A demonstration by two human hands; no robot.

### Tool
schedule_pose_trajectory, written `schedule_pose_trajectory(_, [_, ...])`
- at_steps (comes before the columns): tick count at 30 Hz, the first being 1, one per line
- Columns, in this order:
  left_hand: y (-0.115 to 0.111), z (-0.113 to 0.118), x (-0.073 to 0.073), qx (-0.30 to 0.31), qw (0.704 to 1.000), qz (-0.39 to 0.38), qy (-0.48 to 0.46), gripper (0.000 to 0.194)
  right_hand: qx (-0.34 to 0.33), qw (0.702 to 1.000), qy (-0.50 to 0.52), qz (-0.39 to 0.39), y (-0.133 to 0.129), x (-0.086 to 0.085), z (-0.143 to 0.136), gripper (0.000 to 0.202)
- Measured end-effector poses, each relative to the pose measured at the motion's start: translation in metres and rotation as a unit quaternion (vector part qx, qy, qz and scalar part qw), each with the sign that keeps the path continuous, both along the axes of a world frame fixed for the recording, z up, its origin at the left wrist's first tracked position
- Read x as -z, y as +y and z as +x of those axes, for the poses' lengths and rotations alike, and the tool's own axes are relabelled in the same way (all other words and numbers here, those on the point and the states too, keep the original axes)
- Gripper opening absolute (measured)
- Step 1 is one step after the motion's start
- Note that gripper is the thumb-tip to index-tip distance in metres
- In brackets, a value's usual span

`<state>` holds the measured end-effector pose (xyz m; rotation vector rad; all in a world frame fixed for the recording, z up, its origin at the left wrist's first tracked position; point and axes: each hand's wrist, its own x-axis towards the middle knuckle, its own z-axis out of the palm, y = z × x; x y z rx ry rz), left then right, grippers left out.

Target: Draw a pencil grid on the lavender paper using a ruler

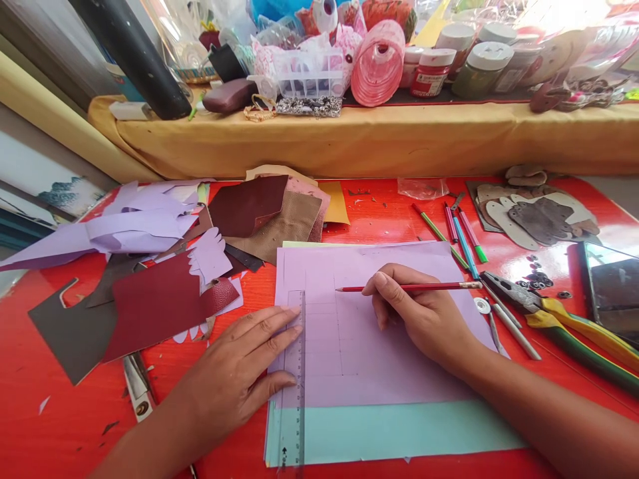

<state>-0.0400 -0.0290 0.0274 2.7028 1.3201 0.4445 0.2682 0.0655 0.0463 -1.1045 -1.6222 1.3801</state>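
Observation:
My left hand (254, 356) lies flat, fingers stretched out, with its fingertips pressing on a clear plastic ruler (301, 412). The ruler runs up and down along the left part of a purple sheet of paper (399, 352). In my right hand (414, 306) is a red pencil (439, 287), held nearly level between thumb and fingers. Its tip points left, near a thin drawn line on the sheet. Several faint straight pencil lines form boxes there. Under the purple sheet a light green-blue sheet (399, 429) sticks out toward me.
Leather pieces (154, 303) and purple paper scraps (134, 223) cover the left of the red table. Scissors (137, 386) lie partly under my left forearm. On the right are felt-tip pens (465, 243), pliers (554, 313) and a dark-screened device (612, 286). Jars (433, 72) line a ledge behind.

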Motion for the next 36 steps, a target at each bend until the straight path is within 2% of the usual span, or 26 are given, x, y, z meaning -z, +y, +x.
schedule_pose_trajectory(7, [0.002,0.001,-0.001,0.000,1.000,0.012,-0.004,0.046,-0.045,0.997,0.055,-0.024,-0.009,-0.009,-0.014,0.037])
schedule_pose_trajectory(13, [0.001,0.001,0.001,-0.001,1.000,0.008,-0.017,0.046,-0.118,0.993,0.024,-0.012,-0.012,-0.006,-0.020,0.036])
schedule_pose_trajectory(19, [0.000,0.002,0.003,-0.002,1.000,-0.002,-0.020,0.047,-0.105,0.994,0.001,-0.019,-0.014,0.002,-0.022,0.033])
schedule_pose_trajectory(27, [0.000,0.001,0.003,0.000,1.000,-0.003,-0.031,0.047,-0.094,0.995,-0.015,-0.043,-0.015,-0.003,-0.024,0.020])
schedule_pose_trajectory(36, [-0.003,0.000,0.007,-0.012,0.999,-0.030,-0.038,0.048,-0.102,0.994,-0.015,-0.027,-0.014,-0.001,-0.023,0.028])
